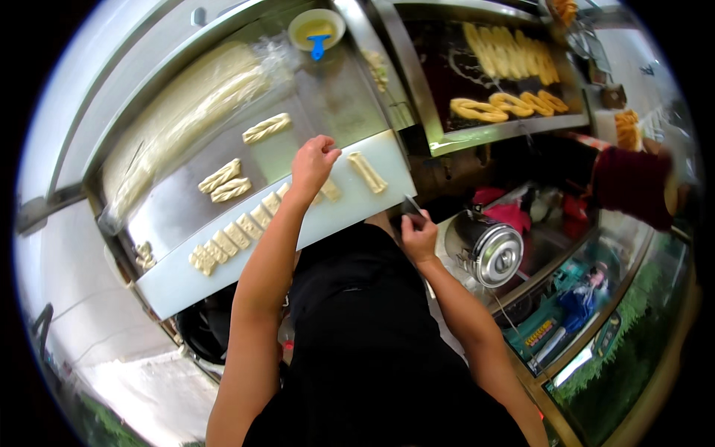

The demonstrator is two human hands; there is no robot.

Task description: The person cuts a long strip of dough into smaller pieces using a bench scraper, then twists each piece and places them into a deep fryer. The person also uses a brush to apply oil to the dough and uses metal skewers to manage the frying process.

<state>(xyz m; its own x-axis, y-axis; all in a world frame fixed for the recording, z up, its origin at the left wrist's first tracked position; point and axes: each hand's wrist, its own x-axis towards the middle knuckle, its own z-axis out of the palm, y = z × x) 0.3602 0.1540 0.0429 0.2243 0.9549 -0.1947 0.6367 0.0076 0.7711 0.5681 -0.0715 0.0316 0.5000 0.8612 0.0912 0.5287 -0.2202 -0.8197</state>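
A row of cut dough strips [237, 235] lies along a long white cutting board [173, 286]. Over the board's far edge is my left hand [314, 165], its fingers drawn together; whatever they may hold does not show. Pale dough [329, 191] sits just beside that wrist, and one longer dough strip [367, 173] rests farther right. At the board's right end, my right hand [419, 237] grips a small knife [412, 208], of which only a grey blade shows. Twisted dough pieces [223, 181] and a single twist [266, 128] lie on the metal worktop [179, 221] beyond.
Plastic-covered dough [190, 112] stretches along the far left. A white bowl [296, 31] holds yellowish liquid and a blue-handled brush [319, 46]. At the right, a frying vat [433, 139] contains dough sticks [512, 52]. A lidded steel pot [497, 255] and another person's dark-red sleeve [633, 185] are nearby.
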